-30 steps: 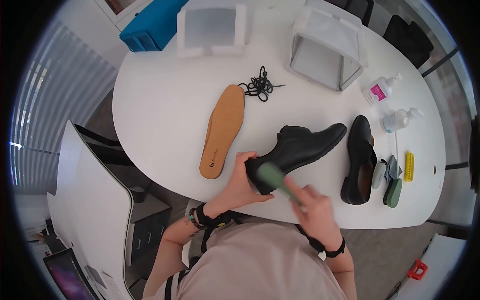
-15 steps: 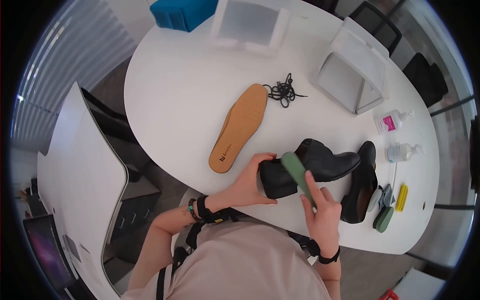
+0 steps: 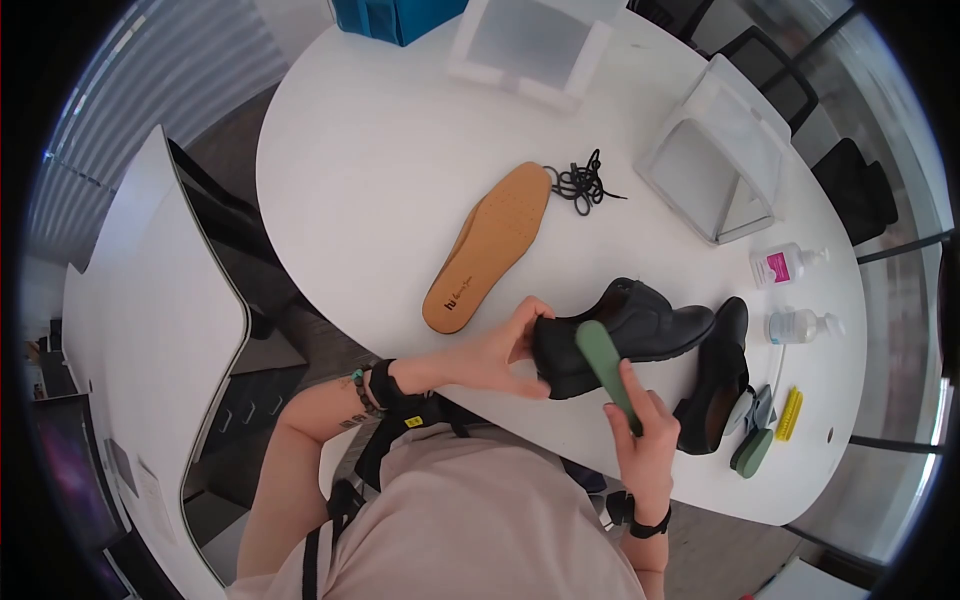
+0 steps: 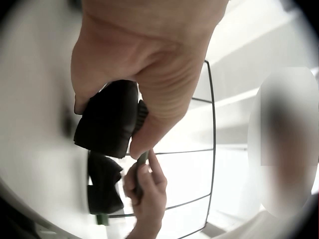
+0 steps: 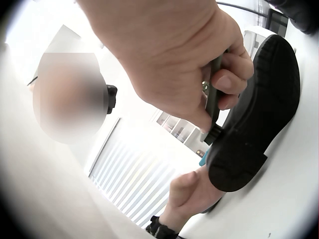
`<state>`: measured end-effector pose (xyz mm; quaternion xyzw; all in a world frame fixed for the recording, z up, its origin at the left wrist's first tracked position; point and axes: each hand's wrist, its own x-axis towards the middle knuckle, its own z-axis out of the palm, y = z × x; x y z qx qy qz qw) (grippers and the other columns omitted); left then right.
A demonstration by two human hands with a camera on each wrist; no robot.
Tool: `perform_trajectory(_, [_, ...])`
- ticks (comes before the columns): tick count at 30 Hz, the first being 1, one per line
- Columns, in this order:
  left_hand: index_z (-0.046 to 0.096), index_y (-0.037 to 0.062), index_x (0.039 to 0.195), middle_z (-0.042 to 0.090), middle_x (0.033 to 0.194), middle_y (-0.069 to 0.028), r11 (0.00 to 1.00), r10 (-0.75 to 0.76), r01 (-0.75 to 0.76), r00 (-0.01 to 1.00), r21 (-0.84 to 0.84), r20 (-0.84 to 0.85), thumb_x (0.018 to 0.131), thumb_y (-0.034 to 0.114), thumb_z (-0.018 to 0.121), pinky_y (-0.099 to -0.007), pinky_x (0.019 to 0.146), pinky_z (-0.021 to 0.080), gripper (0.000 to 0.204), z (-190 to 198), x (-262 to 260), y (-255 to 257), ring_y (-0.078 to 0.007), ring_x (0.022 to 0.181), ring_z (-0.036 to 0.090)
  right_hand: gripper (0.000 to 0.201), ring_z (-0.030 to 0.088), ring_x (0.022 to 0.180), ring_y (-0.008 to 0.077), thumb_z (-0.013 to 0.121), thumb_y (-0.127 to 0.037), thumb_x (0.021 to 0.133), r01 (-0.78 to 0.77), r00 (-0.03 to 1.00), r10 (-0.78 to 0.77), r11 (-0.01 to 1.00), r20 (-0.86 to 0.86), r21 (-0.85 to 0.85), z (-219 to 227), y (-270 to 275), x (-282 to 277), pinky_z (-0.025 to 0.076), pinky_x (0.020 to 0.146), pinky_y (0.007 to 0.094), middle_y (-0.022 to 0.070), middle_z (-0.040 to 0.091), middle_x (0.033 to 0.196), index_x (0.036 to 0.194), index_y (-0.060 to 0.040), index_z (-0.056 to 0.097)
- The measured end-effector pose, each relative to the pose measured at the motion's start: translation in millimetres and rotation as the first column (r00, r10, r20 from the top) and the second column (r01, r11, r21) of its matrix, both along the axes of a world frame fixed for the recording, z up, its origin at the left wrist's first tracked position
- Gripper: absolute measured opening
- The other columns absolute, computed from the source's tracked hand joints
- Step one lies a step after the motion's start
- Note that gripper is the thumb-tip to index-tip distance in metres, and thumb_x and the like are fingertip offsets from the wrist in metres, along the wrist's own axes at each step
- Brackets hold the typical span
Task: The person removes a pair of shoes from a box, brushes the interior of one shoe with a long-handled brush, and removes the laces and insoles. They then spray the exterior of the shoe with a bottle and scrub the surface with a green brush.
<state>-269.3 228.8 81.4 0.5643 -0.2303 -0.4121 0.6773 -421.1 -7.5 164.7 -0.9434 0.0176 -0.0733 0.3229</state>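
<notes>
In the head view a black leather shoe (image 3: 640,330) points its toe to the right, its opening turned up. My left hand (image 3: 495,355) grips it at the heel, thumb and fingers on either side, as the left wrist view also has it around the dark heel (image 4: 109,119). My right hand (image 3: 648,435) holds a green-backed brush (image 3: 605,365) by its handle end. In the right wrist view the brush's dark bristles (image 5: 214,134) meet the shoe near the heel, and the ridged black sole (image 5: 269,99) faces the camera.
A second black shoe (image 3: 715,385) stands at the right, beside another green brush (image 3: 752,453), a grey cloth (image 3: 763,408) and a yellow brush (image 3: 789,414). Two pump bottles (image 3: 785,266) stand beyond. A tan insole (image 3: 490,250), black laces (image 3: 583,183) and a clear box (image 3: 715,165) lie farther back.
The shoe has rolled in my left hand, so its opening now shows more. The brush has slowed and shifted from the heel toward the shoe's near side. The head view has swung.
</notes>
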Motion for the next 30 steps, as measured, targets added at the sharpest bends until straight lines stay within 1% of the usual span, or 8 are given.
perform_trajectory(1, [0.041,0.0126,0.143,0.054,0.131,-0.0034,0.987,-0.060,0.018,0.966,-0.163,-0.253,0.097,0.028,0.087,-0.0383,0.104,0.048,0.067,3,5,0,-0.0165,0.122,0.054,0.059,0.051,0.060,0.0297,0.079,-0.008,0.097,0.028,0.999,-0.029,0.999,0.032,0.047,0,-6,1,0.045,0.058,0.0398,0.0130,0.056,0.076,0.155,-0.0124,0.066])
perform_trajectory(2, [0.041,0.0126,0.143,0.054,0.131,-0.0034,0.987,-0.067,0.028,0.966,-0.158,-0.250,0.097,0.028,0.087,-0.0383,0.104,0.048,0.067,10,10,-5,-0.0165,0.122,0.054,0.059,0.050,0.062,0.0293,0.078,-0.007,0.098,0.057,0.996,-0.063,0.994,0.062,0.095,0,-9,1,0.045,0.060,0.0387,0.0136,0.055,0.076,0.155,-0.0100,0.065])
perform_trajectory(4, [0.049,0.0129,0.137,0.055,0.129,0.0006,0.960,0.071,-0.201,0.850,-0.197,-0.521,0.109,0.047,0.069,-0.0361,0.102,0.049,0.049,25,21,-26,-0.0138,0.119,0.056,0.057,0.051,0.066,0.0286,0.075,-0.005,0.100,0.100,0.992,-0.108,0.987,0.061,0.123,4,-10,8,0.045,0.064,0.0367,0.0152,0.058,0.079,0.156,-0.0066,0.063])
perform_trajectory(9, [0.067,0.0136,0.137,0.073,0.121,-0.0036,0.943,0.268,-0.333,0.750,0.004,-0.605,0.114,0.060,0.052,-0.0376,0.107,0.055,0.054,42,44,-73,-0.0175,0.119,0.070,0.057,0.055,0.069,0.0268,0.075,-0.006,0.102,0.103,0.980,-0.134,0.973,0.146,0.205,-5,-5,25,0.048,0.067,0.0350,0.0170,0.065,0.086,0.157,-0.0068,0.062])
perform_trajectory(12, [0.068,0.0133,0.128,0.073,0.117,-0.0025,0.944,0.114,-0.285,0.753,-0.165,-0.648,0.114,0.060,0.051,-0.0364,0.104,0.056,0.052,17,53,-82,-0.0167,0.113,0.070,0.058,0.054,0.067,0.0265,0.076,-0.007,0.101,0.134,0.981,-0.155,0.975,0.115,0.175,-3,2,26,0.048,0.066,0.0357,0.0159,0.064,0.084,0.157,-0.0093,0.062])
perform_trajectory(22, [0.067,0.0169,0.114,0.073,0.114,-0.0012,0.919,0.112,-0.345,0.696,-0.193,-0.710,0.115,0.062,0.045,-0.0386,0.102,0.056,0.050,-29,46,-83,-0.0168,0.111,0.069,0.060,0.053,0.058,0.0318,0.079,-0.009,0.098,0.091,0.995,-0.089,0.995,0.044,-0.038,2,3,19,0.046,0.057,0.0410,0.0139,0.057,0.075,0.156,-0.0179,0.065])
perform_trajectory(27, [0.065,0.0165,0.116,0.072,0.116,-0.0025,0.881,0.362,-0.457,0.475,0.127,-0.802,0.115,0.062,0.043,-0.0421,0.105,0.056,0.050,8,41,-86,-0.0206,0.114,0.070,0.060,0.057,0.057,0.0327,0.080,-0.011,0.097,0.132,0.988,-0.124,0.987,0.089,-0.090,6,2,24,0.047,0.055,0.0431,0.0144,0.059,0.075,0.155,-0.0202,0.067])
perform_trajectory(30, [0.066,0.0149,0.119,0.072,0.119,-0.0030,0.911,0.163,-0.390,0.636,-0.132,-0.754,0.115,0.061,0.043,-0.0424,0.105,0.056,0.052,-29,45,-81,-0.0213,0.115,0.070,0.058,0.059,0.058,0.0343,0.076,-0.013,0.100,-0.039,0.996,0.029,0.991,-0.080,-0.126,13,19,17,0.049,0.056,0.0447,0.0151,0.062,0.077,0.157,-0.0192,0.064])
